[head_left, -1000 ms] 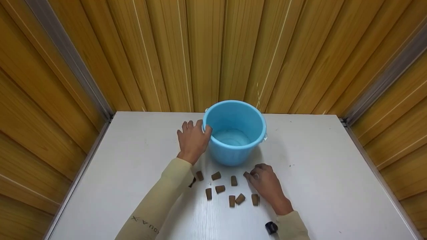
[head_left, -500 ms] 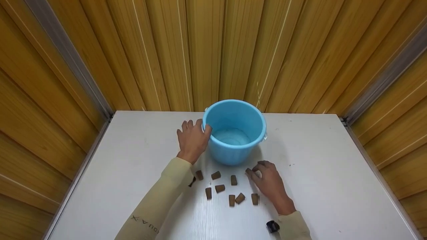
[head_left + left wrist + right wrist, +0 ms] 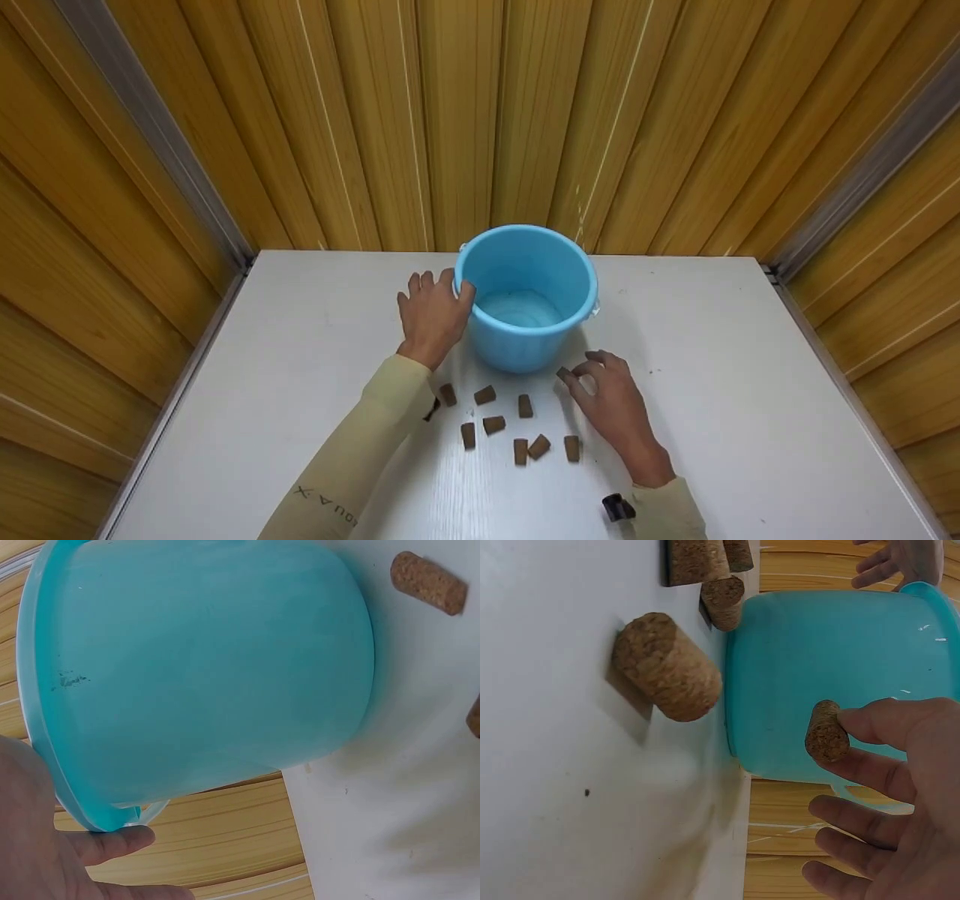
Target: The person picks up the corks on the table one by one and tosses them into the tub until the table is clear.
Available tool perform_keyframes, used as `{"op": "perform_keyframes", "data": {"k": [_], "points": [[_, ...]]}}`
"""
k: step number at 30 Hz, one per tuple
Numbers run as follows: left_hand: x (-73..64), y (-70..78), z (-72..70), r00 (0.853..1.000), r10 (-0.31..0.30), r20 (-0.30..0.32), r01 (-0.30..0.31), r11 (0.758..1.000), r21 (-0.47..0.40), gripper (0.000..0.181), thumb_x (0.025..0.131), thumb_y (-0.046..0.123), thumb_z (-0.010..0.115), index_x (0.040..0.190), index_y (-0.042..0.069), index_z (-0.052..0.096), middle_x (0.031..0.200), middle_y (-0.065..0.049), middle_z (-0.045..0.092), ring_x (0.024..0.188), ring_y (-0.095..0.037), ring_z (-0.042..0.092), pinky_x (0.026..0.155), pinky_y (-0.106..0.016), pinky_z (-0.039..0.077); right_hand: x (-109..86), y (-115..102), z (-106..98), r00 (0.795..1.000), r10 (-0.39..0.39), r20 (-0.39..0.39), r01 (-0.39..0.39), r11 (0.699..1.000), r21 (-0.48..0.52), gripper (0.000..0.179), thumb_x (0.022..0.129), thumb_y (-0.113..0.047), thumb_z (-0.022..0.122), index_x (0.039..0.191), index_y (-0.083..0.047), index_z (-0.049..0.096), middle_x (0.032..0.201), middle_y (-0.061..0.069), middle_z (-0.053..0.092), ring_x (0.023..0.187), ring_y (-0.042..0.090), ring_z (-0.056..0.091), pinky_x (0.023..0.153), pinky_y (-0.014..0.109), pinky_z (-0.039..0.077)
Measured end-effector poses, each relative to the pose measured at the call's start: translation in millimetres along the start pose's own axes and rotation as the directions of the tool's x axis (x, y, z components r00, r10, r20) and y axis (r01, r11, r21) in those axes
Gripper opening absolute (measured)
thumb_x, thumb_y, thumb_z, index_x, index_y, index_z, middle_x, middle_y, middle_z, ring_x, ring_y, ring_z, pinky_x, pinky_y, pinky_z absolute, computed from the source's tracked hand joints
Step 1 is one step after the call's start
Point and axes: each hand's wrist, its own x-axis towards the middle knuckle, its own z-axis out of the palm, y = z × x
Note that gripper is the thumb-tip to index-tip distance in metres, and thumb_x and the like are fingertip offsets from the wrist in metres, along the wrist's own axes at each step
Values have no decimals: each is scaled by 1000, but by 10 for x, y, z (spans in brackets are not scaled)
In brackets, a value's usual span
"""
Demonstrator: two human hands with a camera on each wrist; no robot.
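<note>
A light blue plastic bucket (image 3: 525, 345) stands upright on the white table, its inside bare to the bottom. My left hand (image 3: 435, 315) holds its left rim, the thumb over the edge and the fingers outside. Between thumb and index finger, my right hand (image 3: 611, 401) pinches a brown cork stopper (image 3: 827, 732) just in front of the bucket, lifted off the table. The other fingers of that hand are spread apart. Several more corks lie scattered before the bucket, among them one cork (image 3: 572, 448) closest to the right forearm and one cork (image 3: 427, 583) in the left wrist view.
Wood-patterned panels (image 3: 465, 127) rise behind the white table (image 3: 750, 390) and along both sides. Clear handle ends (image 3: 596, 308) stick out at the bucket's rim. A small dark speck (image 3: 587, 793) lies on the tabletop.
My right hand has risen a little from the table and shifted slightly right and away from me, with the cork pinched in it. The left hand and the bucket have stayed in place.
</note>
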Motion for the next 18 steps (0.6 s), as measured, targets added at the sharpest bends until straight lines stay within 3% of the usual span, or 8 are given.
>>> {"op": "perform_keyframes", "data": {"k": [18], "points": [[-1, -4, 3, 999, 27, -18, -26, 999, 25, 58, 106, 45, 41, 141, 7, 67, 134, -24, 66, 138, -46, 49, 108, -71, 40, -14, -220, -243, 989, -94, -112, 96, 995, 7, 15, 95, -17, 83, 103, -5, 79, 136, 20, 63, 138, 44, 50, 102, 62, 52]]}}
